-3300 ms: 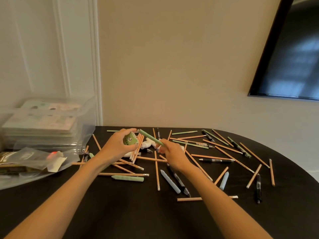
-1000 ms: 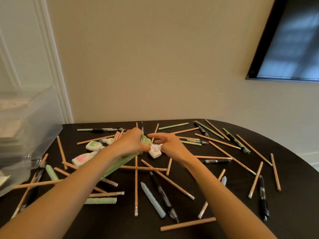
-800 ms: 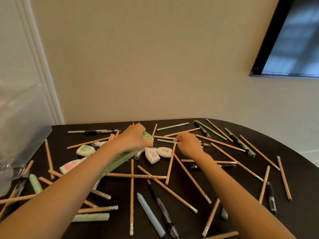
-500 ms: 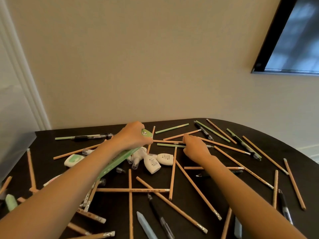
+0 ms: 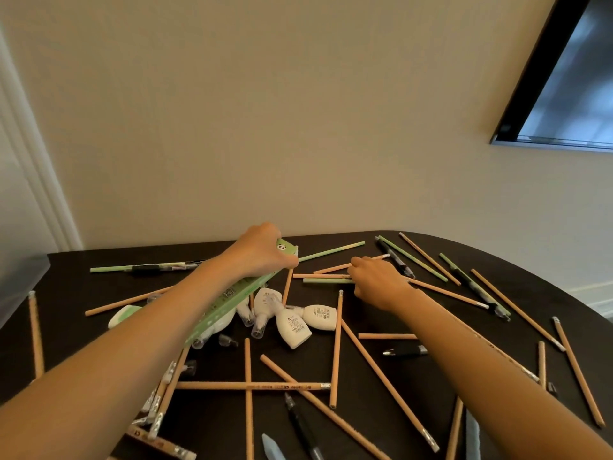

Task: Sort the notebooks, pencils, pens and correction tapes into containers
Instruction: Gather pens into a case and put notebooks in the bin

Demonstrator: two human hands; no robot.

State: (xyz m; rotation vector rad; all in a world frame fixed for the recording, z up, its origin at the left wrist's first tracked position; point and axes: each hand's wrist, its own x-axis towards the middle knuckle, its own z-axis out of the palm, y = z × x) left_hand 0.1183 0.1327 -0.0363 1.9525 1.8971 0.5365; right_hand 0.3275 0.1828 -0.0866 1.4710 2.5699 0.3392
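The left hand (image 5: pixel 260 252) has its grip wrapped tight round the far end of a long green box (image 5: pixel 238 290), fingers curled over the panda-marked end. The box slants back along the forearm, and its near end sits over the clutter. The right hand (image 5: pixel 376 283) has its grip curled downward, knuckles up. Its fingertips are on the ends of a green pencil (image 5: pixel 326 280) and a wooden one lying side by side. Whether it has actually pinched either one I cannot tell.

A dark screen (image 5: pixel 570 88) hangs on the wall at upper right. The bench (image 5: pixel 212 415) is dark, with a rounded far-right edge. At its left edge the wall of a translucent container (image 5: pixel 20 287) shows.

Between the forearms, just beside the box, white correction tapes (image 5: pixel 293 328) lie in a touching cluster. A green-and-white correction tape (image 5: pixel 124 315) lies left of the left forearm.

Wooden pencils (image 5: pixel 255 386) are scattered across the bench, several crossing one another, with a few green ones toward the far side. A black pen (image 5: pixel 404 351) lies just beside the right forearm. A second black pen (image 5: pixel 302 426) lies near the front edge, and a third pen (image 5: pixel 159 268) at far left lies against a green pencil. Small clear caps (image 5: pixel 227 340) lie near the box's near end.
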